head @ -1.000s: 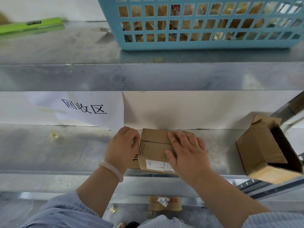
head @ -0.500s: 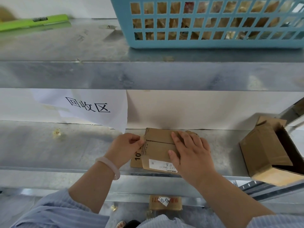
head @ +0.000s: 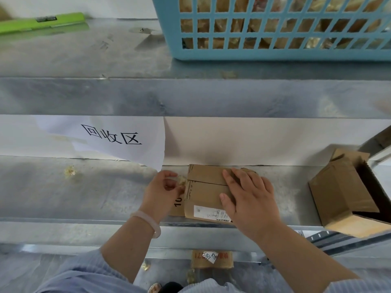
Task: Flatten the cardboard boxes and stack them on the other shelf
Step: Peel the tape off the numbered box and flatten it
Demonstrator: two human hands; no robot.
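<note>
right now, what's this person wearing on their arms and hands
The left hand and right hand are bare: no gloves, no rings that show. A pale, translucent bangle circles the left wrist. The left sleeve and right sleeve are light blue with fine stripes and end near the elbows, leaving the forearms bare.

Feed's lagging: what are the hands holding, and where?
Left hand pinches a crumpled tape-like scrap at the flattened brown cardboard box's left edge; right hand presses its top.
</note>
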